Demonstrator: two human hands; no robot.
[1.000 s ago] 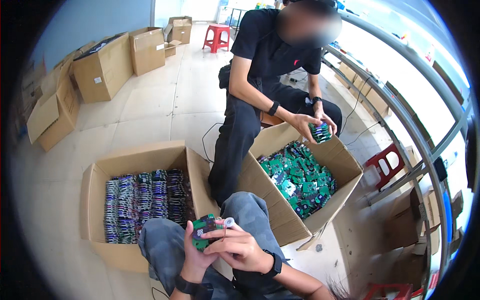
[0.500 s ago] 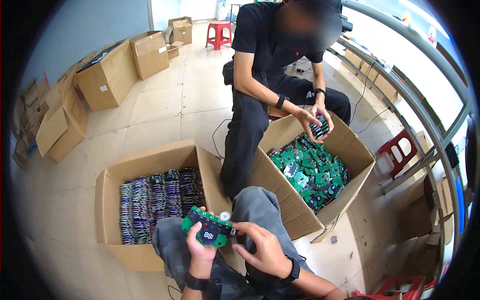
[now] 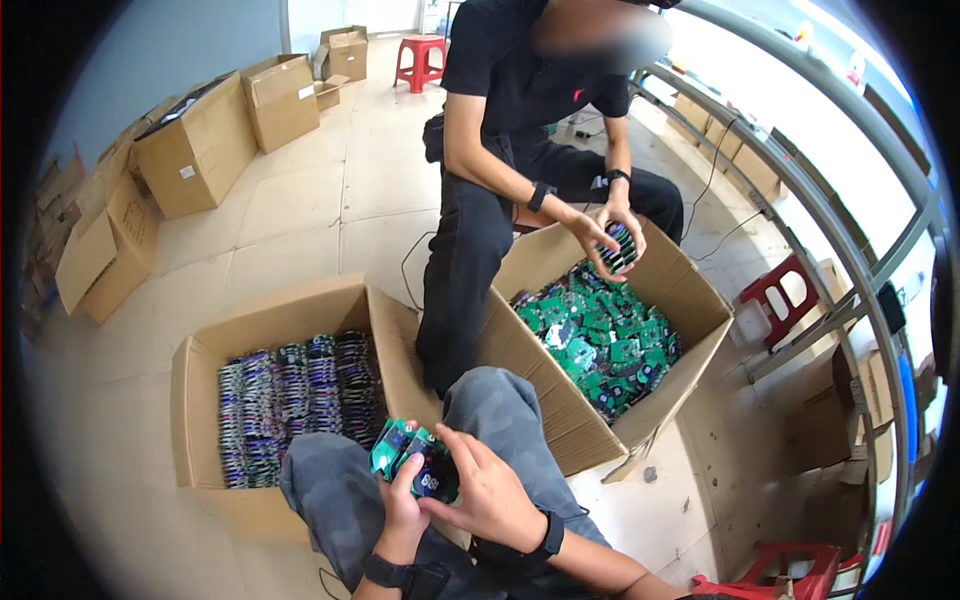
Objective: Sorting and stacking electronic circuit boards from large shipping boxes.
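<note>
Between my hands, above my lap, is a small stack of green circuit boards [image 3: 428, 473] with dark faces. My left hand [image 3: 402, 508] is closed round the left side of the stack, thumb across the front. My right hand [image 3: 495, 495] clasps the right side, fingers along the top edge and thumb low. A cardboard box [image 3: 184, 420] at the left holds tight rows of boards [image 3: 290, 400] standing on edge. In another cardboard box [image 3: 550, 415], at the right, green boards [image 3: 610, 345] lie in a loose heap.
A seated co-worker [image 3: 500, 130] faces me, holding a stack of boards [image 3: 617, 250] over the right box. Cardboard cartons [image 3: 197, 150] line the left wall. A red stool [image 3: 420, 62] stands far back; a metal rack [image 3: 790, 150] runs along the right.
My right hand has moved left and closed on the boards, which are now turned and bunched between both hands. The whole view has shifted slightly.
</note>
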